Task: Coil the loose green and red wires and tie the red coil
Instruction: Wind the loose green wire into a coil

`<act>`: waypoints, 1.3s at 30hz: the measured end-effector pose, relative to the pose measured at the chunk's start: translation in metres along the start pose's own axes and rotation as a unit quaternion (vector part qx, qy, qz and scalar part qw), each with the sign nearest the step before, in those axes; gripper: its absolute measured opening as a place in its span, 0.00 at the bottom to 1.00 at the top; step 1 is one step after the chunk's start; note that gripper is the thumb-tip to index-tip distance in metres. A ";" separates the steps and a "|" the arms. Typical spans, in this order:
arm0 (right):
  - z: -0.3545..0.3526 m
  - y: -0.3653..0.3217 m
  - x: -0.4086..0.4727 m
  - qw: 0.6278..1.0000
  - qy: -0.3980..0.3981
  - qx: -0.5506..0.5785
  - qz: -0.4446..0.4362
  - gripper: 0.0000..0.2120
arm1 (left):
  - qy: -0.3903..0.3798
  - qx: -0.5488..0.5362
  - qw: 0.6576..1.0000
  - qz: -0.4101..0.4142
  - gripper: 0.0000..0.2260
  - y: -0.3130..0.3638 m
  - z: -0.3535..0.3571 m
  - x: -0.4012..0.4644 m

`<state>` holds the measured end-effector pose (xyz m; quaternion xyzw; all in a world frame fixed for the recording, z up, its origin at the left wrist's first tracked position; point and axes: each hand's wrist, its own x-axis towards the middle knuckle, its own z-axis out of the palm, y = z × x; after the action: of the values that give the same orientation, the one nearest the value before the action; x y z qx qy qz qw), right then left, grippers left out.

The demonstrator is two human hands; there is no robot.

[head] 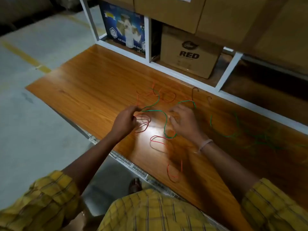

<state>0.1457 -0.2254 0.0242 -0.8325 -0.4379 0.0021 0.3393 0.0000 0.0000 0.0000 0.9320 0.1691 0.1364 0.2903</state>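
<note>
- Nearest, a stray stretch of red wire is lying loose on the wooden table at about 5 o'clock from the hands, with another red bend at 6 o'clock.
- Left hand is gripping a small red coil, fingers curled round the loops; right hand is blurred, fingers bent near the green wire, so I cannot tell whether it is pinching anything.
- Judgement: coiling is going best if the left grip is staying firm and the right is feeding red slack in even loops, freeing it from the green strand crossing at 12 o'clock.
- More green wire is trailing off at 3 o'clock.
- Farthest, at 12 to 1 o'clock, a white shelf frame is holding a printed carton and a brown box marked RED; both are closed, contents hidden.
</note>
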 end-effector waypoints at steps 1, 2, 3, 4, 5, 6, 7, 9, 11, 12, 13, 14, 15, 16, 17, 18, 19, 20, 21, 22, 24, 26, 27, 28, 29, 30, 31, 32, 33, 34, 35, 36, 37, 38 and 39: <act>0.007 -0.001 0.006 1.000 -0.004 0.001 0.001 0.11 | -0.007 -0.001 1.000 0.008 0.22 -0.004 0.000 0.003; 0.010 -0.004 0.012 1.000 -0.006 -0.008 0.010 0.12 | -0.013 0.005 1.000 0.014 0.22 -0.004 -0.003 0.004; 0.016 -0.005 0.018 1.000 -0.009 -0.010 0.013 0.12 | -0.016 0.006 1.000 0.022 0.21 -0.007 -0.002 0.008; 0.019 -0.013 0.025 1.000 -0.018 -0.014 0.022 0.13 | -0.023 0.010 0.999 0.030 0.19 -0.006 -0.003 0.011; 0.024 -0.013 0.031 1.000 -0.018 -0.017 0.018 0.14 | -0.025 0.003 0.999 0.036 0.17 -0.008 -0.002 0.017; 0.028 -0.013 0.037 0.999 -0.022 -0.023 0.018 0.14 | -0.027 -0.003 0.999 0.037 0.16 -0.010 -0.002 0.022; 0.031 -0.012 0.042 0.999 -0.023 -0.028 0.015 0.14 | -0.029 -0.010 0.999 0.040 0.15 -0.013 -0.001 0.028; 0.037 -0.011 0.049 0.999 -0.034 -0.034 0.016 0.12 | -0.043 -0.013 0.997 0.055 0.14 -0.020 0.000 0.037; 0.041 -0.009 0.055 0.998 -0.053 -0.008 0.026 0.09 | -0.066 -0.021 0.995 0.075 0.13 -0.025 0.002 0.046; 0.041 -0.008 0.058 0.998 -0.063 0.012 0.029 0.07 | -0.078 -0.023 0.993 0.087 0.13 -0.025 0.001 0.051; 0.041 -0.007 0.060 0.996 -0.071 0.036 0.035 0.07 | -0.090 -0.028 0.990 0.102 0.12 -0.028 0.001 0.055; 0.040 -0.007 0.061 0.994 -0.080 0.061 0.045 0.06 | -0.105 -0.034 0.987 0.117 0.12 -0.029 0.001 0.059; 0.039 -0.007 0.063 0.990 -0.085 0.093 0.062 0.05 | -0.117 -0.042 0.984 0.130 0.13 -0.030 0.001 0.062; 0.037 -0.008 0.064 0.985 -0.087 0.127 0.080 0.05 | -0.127 -0.051 0.980 0.142 0.13 -0.031 0.001 0.065; 0.036 -0.007 0.067 0.978 -0.087 0.162 0.102 0.05 | -0.133 -0.065 0.978 0.147 0.13 -0.033 0.002 0.069; 0.034 -0.007 0.069 0.971 -0.090 0.187 0.121 0.05 | -0.140 -0.074 0.976 0.148 0.13 -0.034 0.002 0.073; 0.034 -0.006 0.071 0.967 -0.090 0.197 0.132 0.05 | -0.146 -0.080 0.974 0.151 0.12 -0.034 0.003 0.077; 0.035 -0.005 0.072 0.967 -0.090 0.192 0.139 0.04 | -0.155 -0.079 0.972 0.155 0.11 -0.035 0.003 0.080; 0.038 -0.004 0.073 0.969 -0.088 0.183 0.143 0.03 | -0.164 -0.078 0.970 0.161 0.10 -0.037 0.004 0.083; 0.041 -0.004 0.072 0.970 -0.092 0.170 0.148 0.03 | -0.175 -0.074 0.968 0.165 0.10 -0.038 0.005 0.086; 0.046 -0.003 0.067 0.970 -0.127 0.137 0.154 0.07 | -0.197 -0.072 0.965 0.160 0.12 -0.042 0.006 0.091; 0.051 -0.005 0.062 0.966 -0.191 0.093 0.150 0.10 | -0.210 -0.076 0.962 0.156 0.15 -0.046 0.007 0.097; 0.052 -0.006 0.061 0.962 -0.217 0.080 0.146 0.09 | -0.216 -0.081 0.960 0.157 0.16 -0.048 0.008 0.099; 0.053 -0.007 0.061 0.959 -0.231 0.076 0.143 0.07 | -0.222 -0.089 0.958 0.155 0.15 -0.048 0.007 0.102; 0.052 -0.008 0.061 0.957 -0.237 0.088 0.144 0.05 | -0.226 -0.100 0.957 0.152 0.15 -0.049 0.008 0.104; 0.050 -0.010 0.062 0.952 -0.236 0.120 0.153 0.04 | -0.230 -0.116 0.955 0.146 0.14 -0.050 0.008 0.106; 0.046 -0.013 0.064 0.944 -0.230 0.166 0.170 0.03 | -0.239 -0.138 0.951 0.141 0.15 -0.050 0.007 0.108; 0.041 -0.016 0.066 0.934 -0.215 0.213 0.189 0.04 | -0.252 -0.163 0.944 0.135 0.16 -0.049 0.005 0.109; 0.034 -0.019 0.069 0.927 -0.192 0.250 0.204 0.04 | -0.263 -0.191 0.938 0.124 0.16 -0.049 0.003 0.109; 0.026 -0.021 0.073 0.924 -0.164 0.273 0.211 0.04 | -0.268 -0.218 0.932 0.112 0.15 -0.047 0.001 0.110; 0.020 -0.021 0.076 0.923 -0.135 0.290 0.215 0.03 | -0.269 -0.248 0.926 0.098 0.15 -0.045 -0.001 0.110; 0.014 -0.021 0.081 0.919 -0.104 0.309 0.223 0.03 | -0.267 -0.284 0.918 0.078 0.17 -0.042 -0.003 0.110; 0.009 -0.020 0.085 0.909 -0.072 0.334 0.240 0.03 | -0.266 -0.326 0.905 0.057 0.20 -0.039 -0.006 0.109; 0.005 -0.019 0.090 0.891 -0.041 0.369 0.262 0.04 | -0.266 -0.374 0.888 0.039 0.22 -0.037 -0.007 0.109; 0.002 -0.016 0.095 0.870 -0.013 0.404 0.284 0.05 | -0.266 -0.418 0.868 0.025 0.23 -0.035 -0.009 0.108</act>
<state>0.1918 -0.1487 0.0594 -0.7113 -0.1477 0.2856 0.6250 0.0870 0.0739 0.0036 0.7287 -0.0110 -0.0512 0.6828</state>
